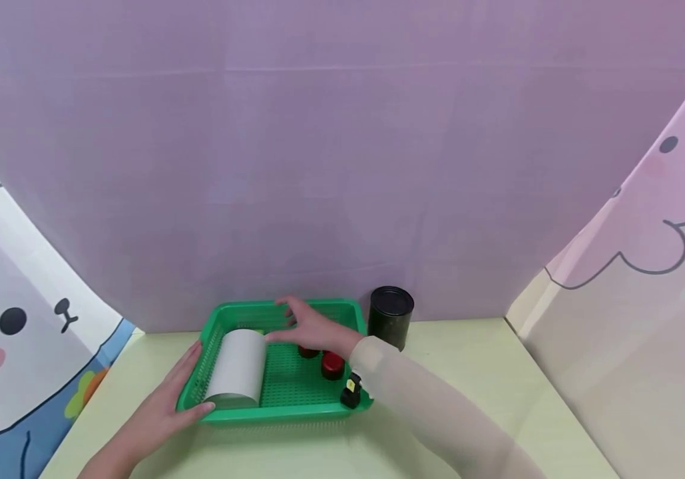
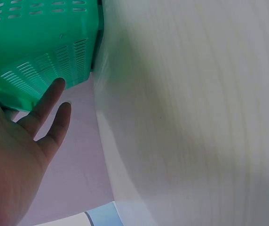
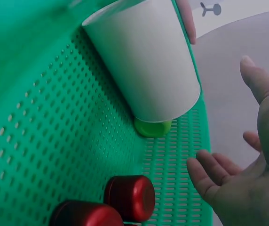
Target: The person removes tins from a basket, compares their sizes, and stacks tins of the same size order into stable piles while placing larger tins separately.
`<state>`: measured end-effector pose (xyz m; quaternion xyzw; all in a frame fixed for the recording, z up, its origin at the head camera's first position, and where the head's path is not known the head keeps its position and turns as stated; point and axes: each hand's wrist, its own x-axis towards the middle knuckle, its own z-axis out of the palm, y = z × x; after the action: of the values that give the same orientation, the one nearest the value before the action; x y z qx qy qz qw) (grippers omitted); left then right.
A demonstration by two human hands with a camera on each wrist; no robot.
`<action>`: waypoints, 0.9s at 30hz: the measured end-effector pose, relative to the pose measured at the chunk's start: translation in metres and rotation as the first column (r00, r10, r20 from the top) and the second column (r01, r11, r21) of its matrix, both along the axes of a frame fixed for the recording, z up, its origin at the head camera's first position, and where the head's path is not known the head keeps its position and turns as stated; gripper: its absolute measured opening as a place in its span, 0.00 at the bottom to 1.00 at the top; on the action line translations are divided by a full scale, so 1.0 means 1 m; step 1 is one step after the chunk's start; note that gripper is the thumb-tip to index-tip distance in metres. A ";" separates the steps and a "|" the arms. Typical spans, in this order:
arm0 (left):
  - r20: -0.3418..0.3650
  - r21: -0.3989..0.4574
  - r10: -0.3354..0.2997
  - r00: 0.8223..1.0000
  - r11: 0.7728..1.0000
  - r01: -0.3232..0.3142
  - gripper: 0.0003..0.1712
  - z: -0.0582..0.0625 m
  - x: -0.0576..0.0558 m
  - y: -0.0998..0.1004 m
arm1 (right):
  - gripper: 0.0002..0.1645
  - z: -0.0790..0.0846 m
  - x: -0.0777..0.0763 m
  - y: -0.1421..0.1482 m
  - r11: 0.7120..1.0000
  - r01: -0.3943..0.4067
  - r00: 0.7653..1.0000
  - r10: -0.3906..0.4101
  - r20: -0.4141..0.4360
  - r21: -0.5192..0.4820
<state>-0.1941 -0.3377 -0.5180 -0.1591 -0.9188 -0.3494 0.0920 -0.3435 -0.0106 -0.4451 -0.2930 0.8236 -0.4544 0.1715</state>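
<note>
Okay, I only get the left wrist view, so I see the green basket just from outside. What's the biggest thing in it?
Observer: A white cylinder, lying on its side in the basket.
Operator: Does the right hand have a grip on it?
Observer: No, the right hand is over the basket with its fingers open, holding nothing.
Operator: Anything standing just outside?
Observer: Yes, a black canister, by the basket's far right corner.

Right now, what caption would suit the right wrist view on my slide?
Right hand over a green basket holding a white cylinder, a green object and red cylinders.
</note>
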 end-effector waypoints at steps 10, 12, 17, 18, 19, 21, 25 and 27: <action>0.019 -0.010 0.019 1.000 1.000 -0.018 0.65 0.002 0.001 0.002 | 0.56 -0.011 -0.018 -0.012 0.995 -0.094 0.995 0.095 -0.015 0.019; 0.020 -0.004 0.018 1.000 1.000 -0.018 0.65 0.003 0.001 0.002 | 0.55 -0.013 -0.020 -0.014 0.994 -0.103 0.994 0.103 -0.016 0.019; 0.016 0.010 0.011 1.000 1.000 -0.011 0.65 0.004 0.002 0.004 | 0.54 -0.019 -0.022 -0.021 0.990 -0.135 0.991 0.135 -0.013 0.036; 0.015 0.008 0.011 1.000 1.000 -0.012 0.65 0.003 0.002 0.004 | 0.55 -0.020 -0.022 -0.023 0.988 -0.148 0.989 0.149 -0.007 0.044; 0.013 0.006 0.012 1.000 1.000 -0.013 0.65 0.003 0.002 0.004 | 0.55 -0.021 -0.021 -0.025 0.985 -0.162 0.987 0.162 0.000 0.054; 0.009 0.000 0.016 1.000 1.000 -0.016 0.66 0.003 0.001 0.004 | 0.57 -0.023 -0.020 -0.028 0.979 -0.190 0.982 0.189 0.015 0.073; 0.007 -0.013 0.022 1.000 1.000 -0.022 0.66 0.004 0.002 0.004 | 0.58 -0.026 -0.018 -0.034 0.968 -0.228 0.974 0.226 0.030 0.101; 0.009 -0.017 0.023 1.000 1.000 -0.023 0.66 0.004 0.002 0.004 | 0.58 -0.027 -0.016 -0.036 0.966 -0.232 0.973 0.229 0.033 0.115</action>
<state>-0.1921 -0.3337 -0.5138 -0.1475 -0.9239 -0.3411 0.0906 -0.3599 -0.0462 -0.4722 -0.3717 0.8076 -0.3848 0.2481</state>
